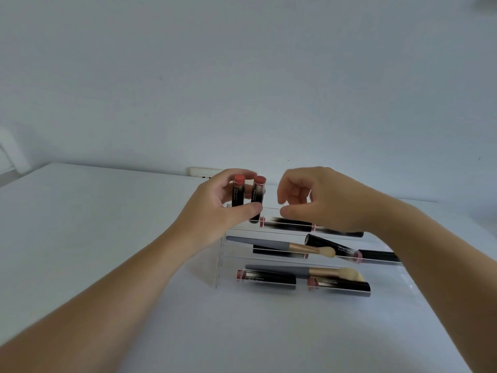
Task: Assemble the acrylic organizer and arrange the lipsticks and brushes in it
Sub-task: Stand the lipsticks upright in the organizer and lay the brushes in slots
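White tabletop [107, 238]: left hand [215, 208] pinched two upright lipsticks [246, 196] w/ thumb below, steadying them on acrylic organizer [219, 265]; right hand [317, 200] fingers loosely curled, empty, beside.

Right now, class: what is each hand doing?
Left hand: grips two upright lipsticks at the acrylic organizer's top tier.
Right hand: fingers loosely curled, holding nothing.

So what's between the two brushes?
In the head view, one black lipstick lies between the upper brush and the lower brush, on the middle shelf.
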### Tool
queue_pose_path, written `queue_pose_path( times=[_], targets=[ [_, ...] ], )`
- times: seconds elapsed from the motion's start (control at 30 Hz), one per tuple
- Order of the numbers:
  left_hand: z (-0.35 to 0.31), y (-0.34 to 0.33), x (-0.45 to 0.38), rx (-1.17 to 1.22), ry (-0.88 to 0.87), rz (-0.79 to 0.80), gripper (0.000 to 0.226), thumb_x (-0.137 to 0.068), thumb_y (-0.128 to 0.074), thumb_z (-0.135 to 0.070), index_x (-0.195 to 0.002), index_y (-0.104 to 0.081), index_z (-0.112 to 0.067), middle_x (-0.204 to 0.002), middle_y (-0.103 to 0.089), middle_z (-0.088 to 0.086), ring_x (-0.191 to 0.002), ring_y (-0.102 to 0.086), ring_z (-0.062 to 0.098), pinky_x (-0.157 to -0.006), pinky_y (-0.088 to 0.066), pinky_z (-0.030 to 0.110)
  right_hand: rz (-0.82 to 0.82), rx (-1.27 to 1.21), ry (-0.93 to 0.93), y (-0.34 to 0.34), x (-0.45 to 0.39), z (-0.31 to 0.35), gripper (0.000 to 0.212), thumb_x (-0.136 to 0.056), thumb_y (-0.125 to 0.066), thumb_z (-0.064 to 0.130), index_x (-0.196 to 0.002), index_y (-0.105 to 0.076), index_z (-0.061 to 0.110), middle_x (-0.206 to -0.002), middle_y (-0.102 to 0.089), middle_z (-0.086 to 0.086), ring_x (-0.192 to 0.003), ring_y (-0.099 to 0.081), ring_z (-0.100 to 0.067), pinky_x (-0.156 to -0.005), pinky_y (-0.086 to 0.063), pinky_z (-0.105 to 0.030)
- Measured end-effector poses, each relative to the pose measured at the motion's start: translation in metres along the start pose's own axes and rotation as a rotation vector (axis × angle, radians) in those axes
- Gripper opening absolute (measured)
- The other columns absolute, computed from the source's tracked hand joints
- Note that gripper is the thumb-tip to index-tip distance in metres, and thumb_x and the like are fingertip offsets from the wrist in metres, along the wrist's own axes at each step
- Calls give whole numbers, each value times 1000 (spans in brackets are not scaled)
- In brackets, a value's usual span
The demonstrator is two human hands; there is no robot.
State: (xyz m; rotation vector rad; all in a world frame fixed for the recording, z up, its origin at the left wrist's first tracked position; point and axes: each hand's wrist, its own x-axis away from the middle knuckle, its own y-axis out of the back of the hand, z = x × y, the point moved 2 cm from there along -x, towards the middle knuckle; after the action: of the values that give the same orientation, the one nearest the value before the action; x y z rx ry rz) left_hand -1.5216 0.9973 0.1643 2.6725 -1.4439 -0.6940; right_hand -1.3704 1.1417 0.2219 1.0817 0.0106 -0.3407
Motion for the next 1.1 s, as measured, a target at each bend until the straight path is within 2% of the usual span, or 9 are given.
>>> queue_pose_path(
  times=[0.13,0.37,0.53,0.67,0.77,0.83,0.93,1.0,1.1],
  targets=[
    [3,-3,0,56,23,-27,38,-84,-80,-14,-107,-71,-43,-103,-78,-9,-96,-74,8,-73,-52,16,171,40,24,4,-6,2,14,-89,-70,24,-88,-71,38,-76,-62,13,-62,-52,0,-64,-45,-12],
    [12,-5,-3,93,93,-79,36,-67,-82,-41,-102,-74,-43,-100,-78,-6,-87,-73,11,-70,-52,20,256,72,75,4,-16,2,27,-92,-68,23,-104,-72,47,-75,-58,10,-60,-48,-2,-63,-42,-14],
    [11,-3,-3,142,95,-73,30,-75,-83,-24,-98,-77,-41,-101,-78,-5,-82,-72,10,-66,-52,17,308,102,83,3,-18,0,32,-94,-66,26,-107,-69,55,-84,-62,6,-66,-51,0,-66,-42,-9],
    [10,-3,-2,170,96,-74,31,-81,-82,-12,-101,-77,-36,-98,-78,0,-84,-72,13,-68,-52,18,381,236,95,1,-24,3,34,-97,-61,27,-113,-67,57,-82,-58,15,-70,-52,4,-70,-40,-6],
    [9,-3,-1,206,94,-64,34,-80,-83,-13,-99,-77,-41,-96,-78,0,-84,-71,12,-69,-52,18,417,361,116,3,-28,5,26,-96,-61,31,-117,-67,46,-81,-57,18,-72,-54,2,-74,-45,-23],
    [8,-4,-1,208,95,-59,32,-77,-84,-17,-98,-77,-41,-97,-79,0,-84,-71,12,-69,-52,18,439,376,118,3,-29,7,28,-97,-60,33,-120,-64,50,-87,-58,17,-85,-55,-1,-81,-46,-25],
    [9,-4,0,223,95,-54,28,-72,-86,-26,-98,-78,-33,-98,-78,1,-84,-71,14,-68,-52,18,413,448,152,1,-32,11,25,-94,-65,32,-118,-69,39,-75,-53,19,-78,-57,-8,-74,-49,-30],
    [10,-4,-1,220,96,-53,32,-69,-89,-29,-99,-78,-33,-97,-78,3,-81,-70,14,-67,-51,19,390,458,160,2,-32,13,23,-94,-65,31,-116,-69,36,-76,-53,19,-75,-54,-2,-71,-45,-25],
    [11,-4,-1,194,97,-69,30,-70,-85,-29,-98,-77,-36,-95,-78,4,-79,-70,14,-67,-52,19,402,464,168,9,-26,13,15,-94,-61,38,-104,-62,49,-94,-56,24,-85,-49,18,-68,-34,-15]
  ],
)
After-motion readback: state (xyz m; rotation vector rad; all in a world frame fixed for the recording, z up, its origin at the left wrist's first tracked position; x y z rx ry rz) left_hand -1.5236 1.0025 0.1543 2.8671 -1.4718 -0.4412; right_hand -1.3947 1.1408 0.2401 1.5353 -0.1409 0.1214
